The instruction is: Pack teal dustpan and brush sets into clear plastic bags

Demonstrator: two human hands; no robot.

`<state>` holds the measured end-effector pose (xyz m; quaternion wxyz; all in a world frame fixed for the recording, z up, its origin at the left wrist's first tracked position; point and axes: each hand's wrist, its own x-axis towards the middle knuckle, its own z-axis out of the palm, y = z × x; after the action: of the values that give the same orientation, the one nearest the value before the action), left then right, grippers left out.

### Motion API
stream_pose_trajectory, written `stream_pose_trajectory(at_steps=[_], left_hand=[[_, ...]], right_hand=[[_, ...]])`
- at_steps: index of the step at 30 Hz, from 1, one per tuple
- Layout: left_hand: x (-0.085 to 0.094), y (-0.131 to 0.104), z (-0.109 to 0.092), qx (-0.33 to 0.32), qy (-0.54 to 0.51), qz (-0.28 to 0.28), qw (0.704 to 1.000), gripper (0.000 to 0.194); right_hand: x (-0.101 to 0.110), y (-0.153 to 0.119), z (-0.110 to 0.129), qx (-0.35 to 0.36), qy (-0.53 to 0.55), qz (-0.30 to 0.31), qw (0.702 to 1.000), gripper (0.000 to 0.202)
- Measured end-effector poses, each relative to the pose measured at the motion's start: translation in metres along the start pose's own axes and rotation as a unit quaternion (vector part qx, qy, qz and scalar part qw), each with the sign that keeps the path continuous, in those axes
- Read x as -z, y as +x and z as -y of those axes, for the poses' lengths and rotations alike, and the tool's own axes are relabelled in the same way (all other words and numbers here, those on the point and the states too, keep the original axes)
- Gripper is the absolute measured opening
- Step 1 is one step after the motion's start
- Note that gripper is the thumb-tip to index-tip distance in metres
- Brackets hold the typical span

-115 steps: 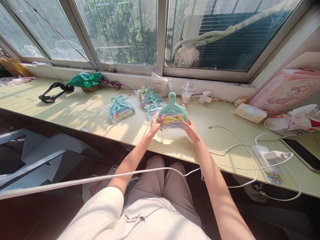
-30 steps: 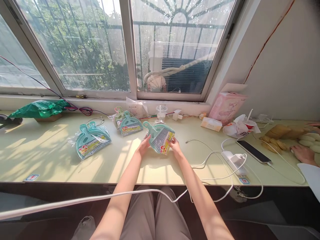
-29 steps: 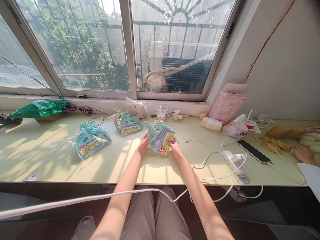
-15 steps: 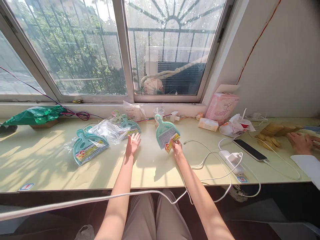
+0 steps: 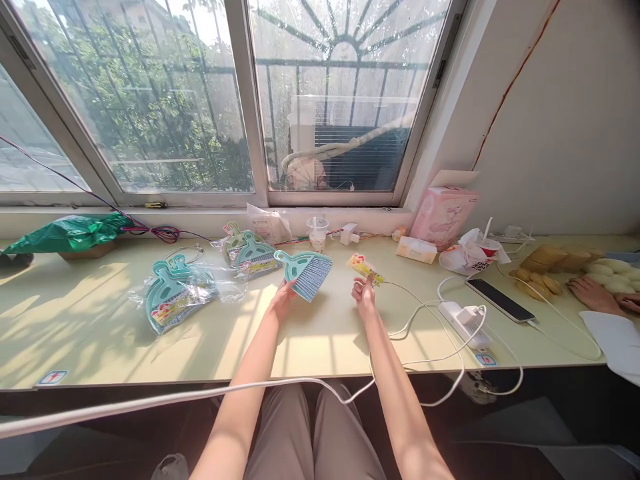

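Head view: my left hand (image 5: pixel 283 299) has its fingers closed on the near-left edge of a mint-green plastic dustpan (image 5: pixel 294 265), with a grey-blue bristled brush (image 5: pixel 314 275) lying against it; my right hand (image 5: pixel 365 293) is curled, fingers pinching a small yellow card with red printing (image 5: pixel 369 269). I hold the pan by its edge, I think, so its handle can point to ten o'clock and its bristles slant to four o'clock, untouched; the card, well apart from it, needs just a pinch. At nine o'clock lie mint-green sets in clear plastic (image 5: pixel 167 293), bunched perhaps to save room, with a crinkled clear wrapper (image 5: pixel 233 290) beside them. More wrapped sets (image 5: pixel 255 253), one edged in pink, sit at ten o'clock, handles away from me. Beneath everything is a pale yellow-green tabletop (image 5: pixel 310 347), striped by sun and shadow. A clear lidded drink cup (image 5: pixel 317 233) stands at twelve o'clock below the metal-framed window (image 5: pixel 260 133), a pink illustrated box (image 5: pixel 445 212) leans by the wall at two o'clock, and a black-screened phone (image 5: pixel 500 300) lies at three, beyond a white power strip (image 5: pixel 463 323) trailing cables. Farther out at three, a co-worker's hand (image 5: pixel 595 295) rests near pale, rounded pieces (image 5: pixel 607 275) I can't identify.
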<state>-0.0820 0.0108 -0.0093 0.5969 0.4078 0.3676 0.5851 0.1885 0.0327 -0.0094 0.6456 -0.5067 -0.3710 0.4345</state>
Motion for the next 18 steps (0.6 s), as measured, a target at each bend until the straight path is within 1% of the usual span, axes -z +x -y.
stream_pose_trajectory(at_steps=[1, 2, 3, 4, 5, 6, 7, 8, 9, 10, 11, 13, 15, 16, 18], left_hand=[[0.001, 0.0, -0.001, -0.001, -0.001, -0.006, 1.0, 0.061], [0.001, 0.0, -0.001, -0.003, 0.0, -0.009, 1.0, 0.061], [0.0, -0.001, -0.002, -0.005, 0.004, -0.008, 1.0, 0.062], [0.0, -0.001, -0.002, -0.005, 0.009, -0.003, 1.0, 0.063], [-0.001, -0.002, -0.002, -0.004, 0.014, 0.005, 1.0, 0.065], [-0.002, -0.003, -0.002, 0.0, 0.021, 0.016, 1.0, 0.067], [-0.003, -0.004, -0.002, 0.005, 0.03, 0.03, 0.999, 0.068], [-0.005, -0.006, -0.002, 0.012, 0.043, 0.044, 0.998, 0.069], [-0.007, -0.008, -0.003, 0.02, 0.06, 0.055, 0.996, 0.069], [-0.01, -0.01, -0.004, 0.028, 0.079, 0.065, 0.994, 0.068], [-0.013, -0.013, -0.005, 0.036, 0.099, 0.075, 0.992, 0.066], [-0.019, -0.017, -0.007, 0.049, 0.134, 0.092, 0.986, 0.061], [-0.026, -0.02, -0.008, 0.052, 0.156, 0.103, 0.981, 0.058], [-0.028, -0.021, -0.009, 0.051, 0.164, 0.105, 0.98, 0.058], [-0.032, -0.021, -0.009, 0.045, 0.176, 0.107, 0.978, 0.059]], right_hand=[[0.009, 0.004, 0.004, 0.013, 0.041, -0.043, 0.998, 0.065], [0.018, 0.007, 0.008, 0.026, 0.069, -0.101, 0.992, 0.069], [0.025, 0.009, 0.01, 0.03, 0.081, -0.157, 0.984, 0.073], [0.028, 0.009, 0.011, 0.025, 0.083, -0.196, 0.977, 0.076], [0.028, 0.008, 0.011, 0.014, 0.073, -0.215, 0.974, 0.077], [0.025, 0.005, 0.01, 0.003, 0.053, -0.208, 0.977, 0.078], [0.019, 0.001, 0.008, 0.001, 0.02, -0.179, 0.984, 0.076], [0.01, -0.004, 0.006, 0.015, -0.026, -0.136, 0.99, 0.073], [0.0, -0.01, 0.004, 0.045, -0.083, -0.086, 0.992, 0.069], [-0.01, -0.017, 0.001, 0.089, -0.148, -0.036, 0.984, 0.063], [-0.02, -0.023, -0.002, 0.136, -0.209, 0.012, 0.968, 0.056], [-0.034, -0.034, -0.008, 0.221, -0.296, 0.088, 0.925, 0.045], [-0.04, -0.041, -0.012, 0.27, -0.344, 0.127, 0.89, 0.04], [-0.041, -0.042, -0.013, 0.281, -0.357, 0.132, 0.881, 0.039], [-0.04, -0.043, -0.014, 0.29, -0.374, 0.118, 0.873, 0.035]])
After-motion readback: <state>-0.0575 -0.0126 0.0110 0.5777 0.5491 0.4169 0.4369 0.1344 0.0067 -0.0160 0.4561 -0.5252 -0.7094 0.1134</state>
